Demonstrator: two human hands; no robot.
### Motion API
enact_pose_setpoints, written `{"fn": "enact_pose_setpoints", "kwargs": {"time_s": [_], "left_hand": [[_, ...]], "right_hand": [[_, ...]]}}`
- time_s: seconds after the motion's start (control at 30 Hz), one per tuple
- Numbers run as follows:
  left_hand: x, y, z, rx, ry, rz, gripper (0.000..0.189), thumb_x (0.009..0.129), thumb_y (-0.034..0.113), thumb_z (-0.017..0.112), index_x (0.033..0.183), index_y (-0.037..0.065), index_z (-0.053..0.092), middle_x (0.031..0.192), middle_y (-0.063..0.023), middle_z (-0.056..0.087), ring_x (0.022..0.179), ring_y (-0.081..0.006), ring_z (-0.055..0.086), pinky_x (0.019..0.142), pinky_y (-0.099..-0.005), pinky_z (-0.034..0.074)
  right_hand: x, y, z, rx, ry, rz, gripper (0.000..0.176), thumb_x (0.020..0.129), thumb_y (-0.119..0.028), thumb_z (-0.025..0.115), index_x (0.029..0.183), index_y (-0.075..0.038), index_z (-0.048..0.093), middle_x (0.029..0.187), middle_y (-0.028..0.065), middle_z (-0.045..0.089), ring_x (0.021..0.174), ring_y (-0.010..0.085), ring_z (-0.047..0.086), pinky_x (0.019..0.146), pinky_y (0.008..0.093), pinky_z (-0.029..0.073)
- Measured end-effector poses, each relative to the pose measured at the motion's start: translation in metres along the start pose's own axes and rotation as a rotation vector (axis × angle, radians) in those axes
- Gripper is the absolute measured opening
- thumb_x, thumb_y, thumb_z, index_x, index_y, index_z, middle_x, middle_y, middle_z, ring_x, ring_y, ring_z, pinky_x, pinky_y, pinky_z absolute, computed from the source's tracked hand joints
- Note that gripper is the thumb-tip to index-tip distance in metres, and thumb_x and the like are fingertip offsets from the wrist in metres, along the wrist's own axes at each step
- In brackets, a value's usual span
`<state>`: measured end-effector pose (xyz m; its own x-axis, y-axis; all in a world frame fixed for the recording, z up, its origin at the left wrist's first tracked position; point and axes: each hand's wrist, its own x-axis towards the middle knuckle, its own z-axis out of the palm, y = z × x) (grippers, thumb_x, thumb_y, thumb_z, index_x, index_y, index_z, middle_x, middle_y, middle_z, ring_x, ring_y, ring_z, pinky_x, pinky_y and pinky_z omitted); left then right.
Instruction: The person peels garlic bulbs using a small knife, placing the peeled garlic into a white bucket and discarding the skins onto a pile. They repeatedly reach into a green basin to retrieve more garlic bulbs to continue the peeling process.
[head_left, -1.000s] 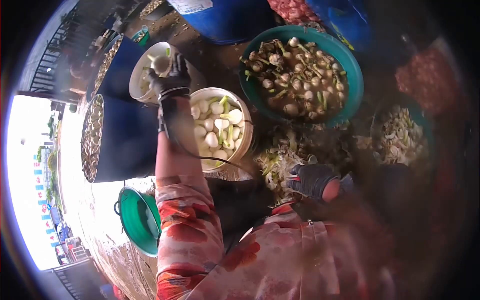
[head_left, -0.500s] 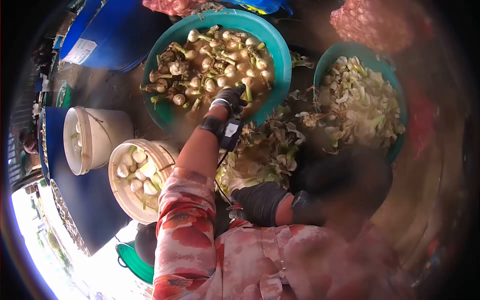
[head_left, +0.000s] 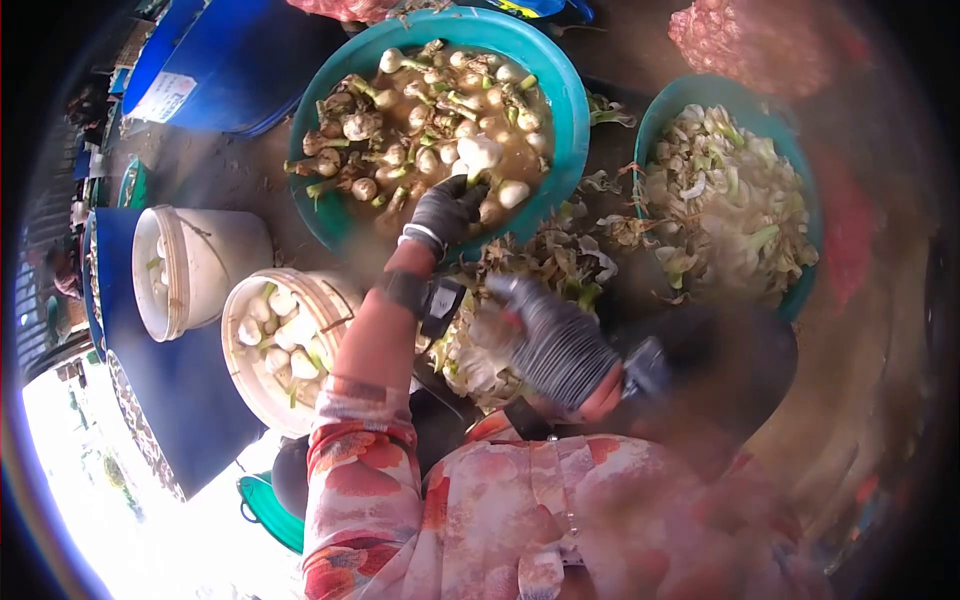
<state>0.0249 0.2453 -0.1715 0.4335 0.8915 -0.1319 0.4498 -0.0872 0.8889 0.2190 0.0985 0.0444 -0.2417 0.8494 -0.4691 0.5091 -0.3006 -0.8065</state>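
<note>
My left hand (head_left: 445, 212), in a dark glove with a pale wristband, is closed on a white garlic bulb (head_left: 478, 152) by its stem. It is above the near side of a green basin (head_left: 570, 110), where many unpeeled garlic bulbs (head_left: 362, 126) with stems float in brown water. My right hand (head_left: 560, 335), in a grey ribbed glove, is over a heap of garlic peelings (head_left: 480, 365) in front of my body. Its fingers are curled and blurred; a small reddish thing shows at them, too smeared to name.
A white bucket (head_left: 262, 390) of peeled bulbs stands at left, with another white bucket (head_left: 205, 270) behind it. At right, a second green basin (head_left: 655, 120) holds peelings. A blue tub (head_left: 240, 70) and a mesh sack (head_left: 740, 45) stand farther back.
My left hand has drawn back slightly and now has a white garlic bulb in it. My right hand has moved forward and up from near my lap to over the peelings.
</note>
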Motion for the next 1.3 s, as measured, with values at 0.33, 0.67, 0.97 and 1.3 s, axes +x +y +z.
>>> {"fn": "enact_pose_setpoints", "kwargs": {"time_s": [0.33,0.67,0.97,1.3], "left_hand": [[-0.185,0.157,0.016,-0.377,0.160,-0.129,0.041,0.091,0.007,0.065,0.131,0.002,0.055,0.117,-0.0064,0.065,0.106,-0.0134,0.059,0.095,-0.0298,0.047],[-0.255,0.192,0.021,-1.105,0.265,-0.112,0.057,0.092,0.025,0.065,0.141,0.007,0.043,0.125,-0.0062,0.058,0.109,-0.0157,0.058,0.091,-0.0316,0.050],[-0.255,0.176,0.038,-1.057,0.438,-0.075,0.053,0.090,0.008,0.066,0.138,0.004,0.043,0.124,-0.0103,0.057,0.111,-0.0199,0.058,0.092,-0.0345,0.053],[-0.262,0.194,0.034,-1.261,0.273,0.037,0.068,0.086,0.017,0.072,0.144,0.006,0.037,0.126,-0.0124,0.055,0.113,-0.0258,0.058,0.099,-0.0422,0.049]], "right_hand": [[0.005,0.010,0.024,0.187,0.110,-0.383,0.072,0.072,-0.031,0.086,0.128,-0.002,0.052,0.116,0.0134,0.064,0.107,0.0231,0.062,0.093,0.0348,0.049],[-0.024,0.014,0.063,-0.140,0.153,-0.659,0.071,0.069,-0.025,0.085,0.131,-0.012,0.054,0.121,0.0143,0.063,0.109,0.0302,0.063,0.093,0.0385,0.051],[-0.046,0.006,0.052,-0.096,0.247,-0.654,0.039,0.078,-0.025,0.079,0.111,-0.007,0.066,0.106,0.0135,0.067,0.092,0.0274,0.066,0.082,0.0355,0.052],[-0.014,0.034,0.032,0.154,0.413,-0.271,0.018,0.088,-0.021,0.067,0.089,-0.002,0.065,0.074,0.0045,0.064,0.068,0.0118,0.056,0.067,0.0305,0.049]]}}
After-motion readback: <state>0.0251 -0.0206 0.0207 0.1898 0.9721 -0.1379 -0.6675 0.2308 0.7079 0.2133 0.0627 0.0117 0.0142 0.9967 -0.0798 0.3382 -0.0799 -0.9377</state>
